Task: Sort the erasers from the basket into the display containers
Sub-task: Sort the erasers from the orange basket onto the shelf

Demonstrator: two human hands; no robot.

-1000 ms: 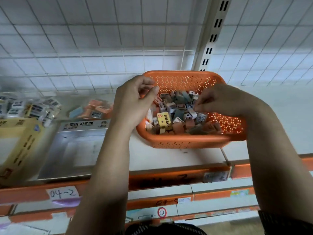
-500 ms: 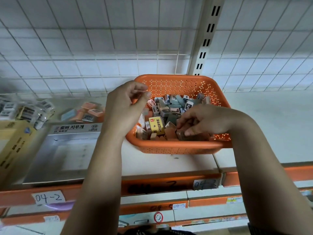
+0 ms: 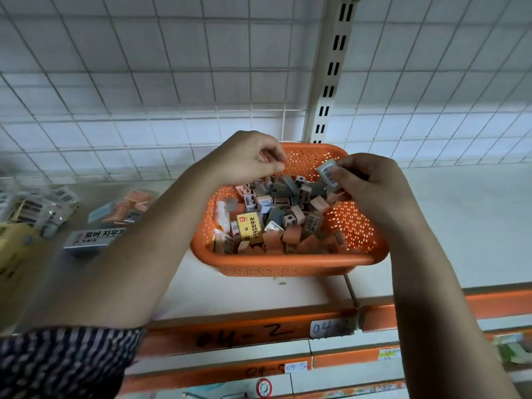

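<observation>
Two-handed, worked over the orange basket [image 3: 288,264]. Pinched one grey eraser [image 3: 328,171] between thumb and fingertips of the right hand [image 3: 371,187], just above the back right of the heap, barcode face up, probably to read its kind before sorting. Held the left hand [image 3: 244,161] over the basket's back left, fingers curled to the thumb; could not make out any catch in it. Found the other erasers [image 3: 285,208] piled loose in the basket, a yellow boxed one [image 3: 250,227] near the front. Stood the basket on a pale shelf [image 3: 230,292], near the labelled display container [image 3: 95,236] at left, presumably for short carries. Faced a white wire grid [image 3: 172,82] and slotted upright [image 3: 331,82] behind.
</observation>
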